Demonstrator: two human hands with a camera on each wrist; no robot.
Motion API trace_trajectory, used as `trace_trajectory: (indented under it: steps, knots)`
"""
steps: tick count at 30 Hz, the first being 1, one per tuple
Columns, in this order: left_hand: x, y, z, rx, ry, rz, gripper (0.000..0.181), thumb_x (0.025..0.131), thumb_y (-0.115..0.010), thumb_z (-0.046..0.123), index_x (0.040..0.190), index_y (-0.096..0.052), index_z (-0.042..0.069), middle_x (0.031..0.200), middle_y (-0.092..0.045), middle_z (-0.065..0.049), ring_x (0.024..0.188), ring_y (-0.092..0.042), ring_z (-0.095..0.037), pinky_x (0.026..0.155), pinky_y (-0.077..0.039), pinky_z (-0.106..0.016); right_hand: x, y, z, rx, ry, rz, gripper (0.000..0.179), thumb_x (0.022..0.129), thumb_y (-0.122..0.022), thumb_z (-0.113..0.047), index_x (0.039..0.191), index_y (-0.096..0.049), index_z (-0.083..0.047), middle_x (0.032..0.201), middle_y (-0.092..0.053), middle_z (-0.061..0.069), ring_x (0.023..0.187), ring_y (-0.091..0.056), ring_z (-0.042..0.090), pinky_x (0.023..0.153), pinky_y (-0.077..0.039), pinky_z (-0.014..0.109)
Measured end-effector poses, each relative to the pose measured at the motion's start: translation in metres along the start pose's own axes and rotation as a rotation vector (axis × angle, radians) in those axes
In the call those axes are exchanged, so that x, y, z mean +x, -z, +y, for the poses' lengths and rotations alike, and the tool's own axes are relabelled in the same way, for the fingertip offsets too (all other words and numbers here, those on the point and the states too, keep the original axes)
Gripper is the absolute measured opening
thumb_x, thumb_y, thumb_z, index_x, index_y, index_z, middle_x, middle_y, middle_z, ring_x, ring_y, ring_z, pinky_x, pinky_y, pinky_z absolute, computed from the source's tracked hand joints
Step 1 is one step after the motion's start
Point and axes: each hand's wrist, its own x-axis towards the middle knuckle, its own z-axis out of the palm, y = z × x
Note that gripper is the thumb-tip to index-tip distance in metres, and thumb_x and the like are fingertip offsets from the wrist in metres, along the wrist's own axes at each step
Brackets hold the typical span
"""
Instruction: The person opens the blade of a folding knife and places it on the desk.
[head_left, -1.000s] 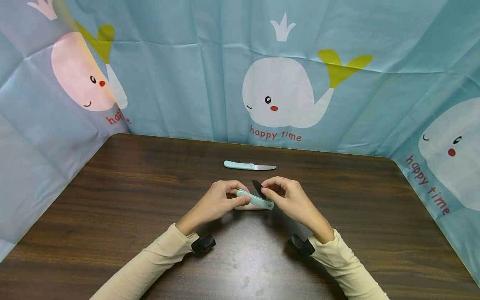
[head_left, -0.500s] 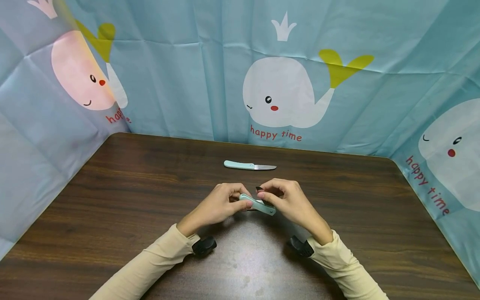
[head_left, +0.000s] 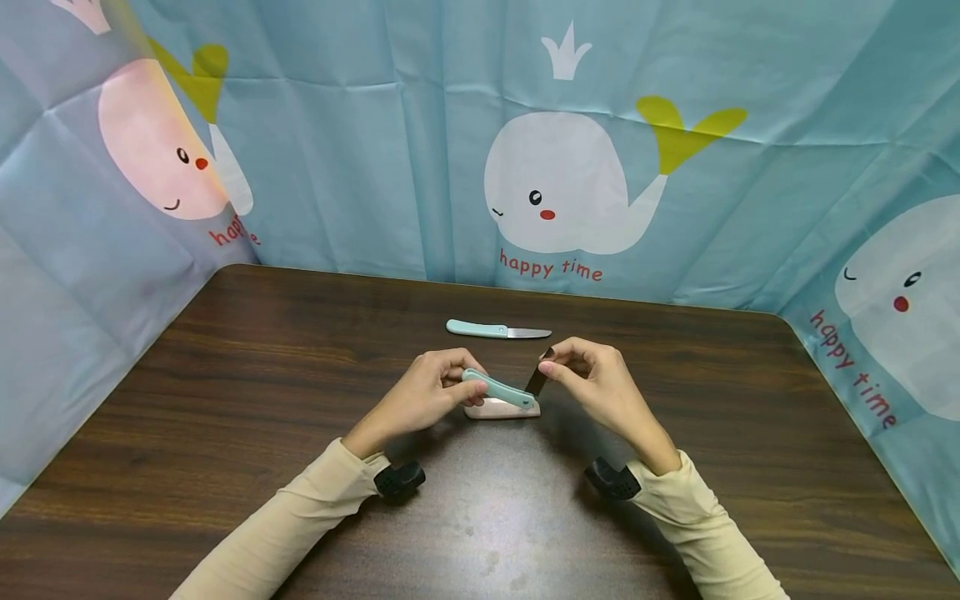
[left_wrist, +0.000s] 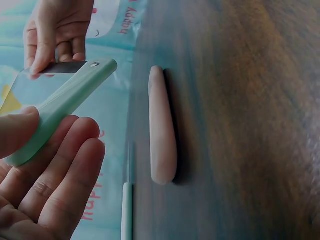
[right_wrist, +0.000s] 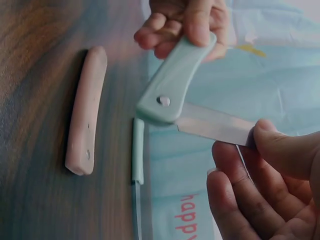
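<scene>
My left hand (head_left: 420, 396) holds a mint-green folding knife (head_left: 501, 390) by its handle, the thumb on one face and fingers behind. Between thumb and fingers, my right hand (head_left: 600, 390) pinches the end of its blade (right_wrist: 215, 122). The blade stands out at an angle from the riveted end of the handle, partly unfolded. In the head view it slants up to the right. Just below the held knife, a pink folding knife (head_left: 501, 409) lies on the table with no blade showing. Both wrist views show this pink handle (left_wrist: 162, 130) apart from the hands.
A second mint-green folding knife (head_left: 480, 330) lies unfolded behind the hands, its blade toward the right. The dark wood-grain table (head_left: 225, 400) reaches back to a light blue curtain (head_left: 337, 167) printed with whales. Black wrist cameras (head_left: 400, 479) sit at both cuffs.
The blade first leaned left over the handle, then lay closer to it; now it swings out up and right. Both hands have risen slightly and spread, showing more of the pink knife.
</scene>
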Motion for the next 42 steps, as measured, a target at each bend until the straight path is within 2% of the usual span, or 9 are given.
trace_trajectory:
  steps: [6, 10, 16, 18, 23, 26, 32, 37, 42]
  knots:
    - [0.001, 0.007, 0.0, -0.046, 0.009, 0.016, 0.009, 0.094, -0.067, 0.009, 0.101, -0.067, 0.003, 0.088, -0.076, -0.014, 0.081, -0.074, -0.028, 0.073, -0.059, -0.036, 0.002, 0.006, 0.004, 0.003, -0.029, -0.028, 0.01, 0.092, -0.071, -0.014, 0.096, -0.071, -0.005, 0.088, -0.075, 0.01, 0.081, -0.073, 0.019, 0.068, -0.05, 0.023]
    - [0.003, 0.011, 0.0, -0.115, 0.025, 0.023, 0.011, 0.095, -0.064, 0.005, 0.104, -0.064, -0.002, 0.093, -0.074, -0.023, 0.085, -0.074, -0.035, 0.077, -0.06, -0.037, 0.004, 0.01, 0.009, 0.006, -0.056, -0.046, 0.011, 0.093, -0.071, -0.014, 0.098, -0.071, -0.004, 0.089, -0.076, 0.012, 0.084, -0.074, 0.022, 0.068, -0.05, 0.023]
    - [0.004, 0.016, -0.004, -0.177, 0.018, 0.05, 0.012, 0.096, -0.061, 0.001, 0.106, -0.062, -0.006, 0.096, -0.072, -0.028, 0.089, -0.072, -0.044, 0.08, -0.059, -0.044, 0.006, 0.015, 0.013, 0.013, -0.096, -0.069, 0.012, 0.092, -0.071, -0.015, 0.099, -0.072, -0.005, 0.09, -0.076, 0.011, 0.084, -0.074, 0.02, 0.067, -0.05, 0.022]
    - [0.004, 0.017, -0.005, -0.203, 0.008, 0.058, 0.013, 0.097, -0.06, 0.001, 0.107, -0.061, -0.007, 0.097, -0.071, -0.031, 0.088, -0.073, -0.041, 0.08, -0.059, -0.044, 0.006, 0.016, 0.014, 0.013, -0.102, -0.071, 0.012, 0.092, -0.071, -0.015, 0.098, -0.072, -0.005, 0.089, -0.076, 0.012, 0.082, -0.074, 0.019, 0.066, -0.05, 0.022]
    - [0.005, 0.021, -0.007, -0.26, -0.025, 0.076, 0.015, 0.097, -0.059, 0.0, 0.109, -0.058, -0.01, 0.101, -0.068, -0.037, 0.083, -0.075, -0.02, 0.079, -0.06, -0.036, 0.006, 0.019, 0.015, 0.004, -0.109, -0.077, 0.012, 0.092, -0.071, -0.016, 0.097, -0.072, -0.005, 0.09, -0.076, 0.014, 0.082, -0.073, 0.018, 0.067, -0.051, 0.022]
    - [0.006, 0.022, -0.008, -0.297, -0.039, 0.08, 0.016, 0.098, -0.058, -0.001, 0.109, -0.057, -0.011, 0.103, -0.065, -0.041, 0.081, -0.074, -0.013, 0.079, -0.06, -0.034, 0.005, 0.019, 0.016, -0.001, -0.115, -0.081, 0.012, 0.093, -0.071, -0.017, 0.097, -0.072, -0.006, 0.091, -0.076, 0.013, 0.083, -0.073, 0.019, 0.068, -0.052, 0.023]
    - [0.006, 0.021, -0.009, -0.355, -0.019, 0.093, 0.017, 0.098, -0.056, -0.002, 0.11, -0.055, -0.013, 0.106, -0.062, -0.044, 0.081, -0.074, -0.011, 0.08, -0.06, -0.034, 0.005, 0.018, 0.019, -0.008, -0.127, -0.1, 0.01, 0.092, -0.072, -0.017, 0.096, -0.073, -0.009, 0.091, -0.075, 0.016, 0.081, -0.071, 0.025, 0.068, -0.051, 0.024]
    - [0.006, 0.02, -0.01, -0.389, -0.004, 0.114, 0.017, 0.098, -0.055, -0.002, 0.111, -0.054, -0.013, 0.108, -0.061, -0.045, 0.08, -0.074, -0.011, 0.079, -0.06, -0.033, 0.005, 0.017, 0.024, -0.015, -0.139, -0.131, 0.012, 0.09, -0.073, -0.019, 0.095, -0.074, -0.007, 0.087, -0.074, 0.011, 0.077, -0.068, 0.02, 0.068, -0.051, 0.023]
    - [0.005, 0.019, -0.01, -0.42, -0.004, 0.141, 0.017, 0.099, -0.056, -0.001, 0.111, -0.053, -0.012, 0.103, -0.064, -0.039, 0.08, -0.074, -0.013, 0.079, -0.06, -0.034, 0.006, 0.015, 0.026, -0.017, -0.131, -0.158, 0.012, 0.089, -0.074, -0.019, 0.093, -0.075, -0.008, 0.083, -0.072, 0.007, 0.073, -0.064, 0.015, 0.067, -0.05, 0.022]
